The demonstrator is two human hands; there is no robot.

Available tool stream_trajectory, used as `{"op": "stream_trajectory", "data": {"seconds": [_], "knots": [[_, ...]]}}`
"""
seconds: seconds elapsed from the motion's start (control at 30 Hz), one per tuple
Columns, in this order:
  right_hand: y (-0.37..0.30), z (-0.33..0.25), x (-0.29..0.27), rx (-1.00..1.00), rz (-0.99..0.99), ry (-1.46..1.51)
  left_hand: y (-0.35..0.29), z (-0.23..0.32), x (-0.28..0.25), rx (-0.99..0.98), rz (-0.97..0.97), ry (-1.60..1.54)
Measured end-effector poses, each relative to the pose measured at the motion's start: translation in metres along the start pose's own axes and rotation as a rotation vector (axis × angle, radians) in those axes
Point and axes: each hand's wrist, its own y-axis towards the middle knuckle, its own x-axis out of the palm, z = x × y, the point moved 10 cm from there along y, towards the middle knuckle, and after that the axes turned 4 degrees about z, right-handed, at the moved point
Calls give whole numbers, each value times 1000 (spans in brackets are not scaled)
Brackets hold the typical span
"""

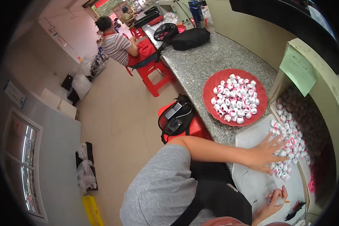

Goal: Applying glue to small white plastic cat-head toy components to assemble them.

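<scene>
My left hand (265, 155) reaches across with its fingers spread flat. It rests on the near side of a heap of small white and pink rounded pieces (290, 130). My right hand (277, 199) is curled closed, low over the pale work surface (248, 177). Something whitish shows at its fingers, too small to name, and a thin orange tip pokes out beside it. A red scalloped bowl (210, 107), filled with similar white and pink pieces, stands beyond my left forearm on the speckled counter (192, 67).
Behind the heap is a dark mass (305, 120) in a bin-like space. A black tool (295, 211) lies near my right hand. A black bag (192, 38) sits farther along the counter. Electronic devices rest on a red stool (199, 128). A person in a striped shirt (116, 47) sits farther off.
</scene>
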Motion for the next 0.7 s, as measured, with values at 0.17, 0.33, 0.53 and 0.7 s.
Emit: {"op": "stream_trajectory", "data": {"seconds": [0.17,0.33,0.53,0.7], "knots": [[0,-13,1,-58,95,-139,25,-57,-2,-250,241,94],[5,-11,-7,-83,169,-160,27,-83,22,-347,258,-91],[2,-5,-18,-11,208,-145,19,-65,14,-192,395,-98],[9,-2,-26,-76,223,-45,17,-63,8,-238,330,-145]]}}
